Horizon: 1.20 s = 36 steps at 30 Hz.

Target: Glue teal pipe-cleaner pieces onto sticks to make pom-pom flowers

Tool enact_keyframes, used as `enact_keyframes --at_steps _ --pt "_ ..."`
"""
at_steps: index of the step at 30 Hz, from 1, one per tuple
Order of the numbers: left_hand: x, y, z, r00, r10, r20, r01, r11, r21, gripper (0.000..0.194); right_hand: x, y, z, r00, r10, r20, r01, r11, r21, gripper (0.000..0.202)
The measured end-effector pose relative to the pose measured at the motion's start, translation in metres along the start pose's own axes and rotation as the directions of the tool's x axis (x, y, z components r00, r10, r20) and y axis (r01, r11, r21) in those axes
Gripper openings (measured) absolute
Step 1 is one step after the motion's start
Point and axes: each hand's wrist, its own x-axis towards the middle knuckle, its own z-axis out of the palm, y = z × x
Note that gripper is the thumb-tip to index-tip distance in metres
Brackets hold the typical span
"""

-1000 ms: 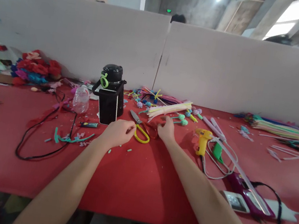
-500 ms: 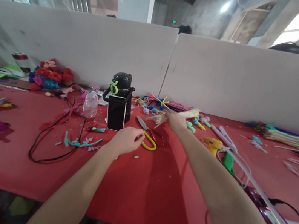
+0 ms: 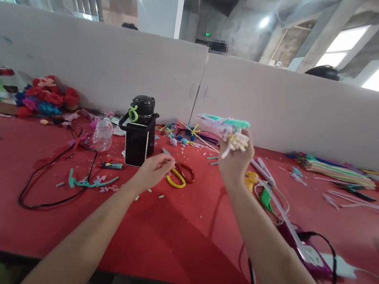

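My right hand (image 3: 236, 162) is raised above the table, closed around a bundle of pipe cleaners (image 3: 226, 129) in pale lilac, cream and mint green. Their cream and pink ends point toward me. Low over the red table, my left hand (image 3: 153, 171) has its fingers pressed together; what they hold, if anything, is too small to make out. Just beyond and beside its fingertips lie scissors (image 3: 176, 180) with yellow and dark red handles, partly covered by that hand. Small cut pieces (image 3: 161, 196) are scattered near it.
A phone (image 3: 136, 145) leans against a black flask (image 3: 142, 107), beside a clear plastic bottle (image 3: 103, 135). A black cable (image 3: 41, 208) loops at left. On the right are a yellow glue gun (image 3: 250, 179), a purple power strip (image 3: 315, 260) and more pipe cleaners (image 3: 340, 173). A white partition (image 3: 289, 110) stands behind.
My right hand has lifted off the back of the table with the pipe cleaner bundle and turned upward. My left hand stays near the scissors. The view has shifted to the right.
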Motion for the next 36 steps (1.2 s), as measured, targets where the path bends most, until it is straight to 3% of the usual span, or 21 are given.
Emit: enact_keyframes --at_steps 3,5,7,9,15,18,22,28,33,36 --pt "0.002 0.004 0.014 0.985 -0.166 0.046 0.172 0.925 -0.340 0.045 -0.035 -0.014 -0.009 0.992 0.103 0.073 -0.106 0.993 0.042 0.015" --pt "0.003 0.011 0.026 0.957 -0.259 0.129 0.287 0.795 -0.535 0.047 -0.053 -0.019 -0.016 0.976 0.154 0.152 -0.165 0.985 0.059 0.014" --pt "0.007 0.021 0.040 0.921 -0.295 0.253 0.388 0.652 -0.652 0.045 -0.066 -0.020 -0.023 0.964 0.169 0.206 -0.188 0.979 0.076 0.015" --pt "0.015 0.032 0.055 0.909 -0.276 0.311 0.416 0.597 -0.686 0.039 -0.072 -0.019 -0.029 0.964 0.142 0.224 -0.164 0.983 0.085 0.017" --pt "0.032 0.044 0.088 0.945 -0.256 0.203 0.321 0.612 -0.723 0.019 -0.075 -0.017 -0.047 0.947 0.036 0.320 -0.044 0.999 0.017 0.021" --pt "0.027 0.040 0.085 0.944 -0.271 0.190 0.322 0.619 -0.716 0.015 -0.076 -0.017 -0.052 0.909 0.033 0.416 -0.048 0.998 0.027 0.029" --pt "0.018 0.038 0.070 0.949 -0.247 0.194 0.312 0.675 -0.669 0.034 -0.080 -0.017 -0.053 0.852 0.033 0.523 -0.077 0.995 0.063 0.039" --pt "0.018 0.036 0.066 0.988 -0.146 0.051 0.145 0.766 -0.626 0.057 -0.082 -0.017 -0.053 0.896 0.138 0.422 -0.160 0.987 0.017 0.036" --pt "0.019 0.034 0.068 0.991 -0.131 -0.005 0.104 0.808 -0.579 0.052 -0.083 -0.019 -0.054 0.880 0.272 0.389 -0.291 0.957 -0.011 0.015" --pt "0.019 0.033 0.068 0.992 -0.115 -0.059 0.062 0.825 -0.562 0.050 -0.086 -0.021 -0.052 0.826 0.340 0.448 -0.358 0.933 -0.048 0.054"
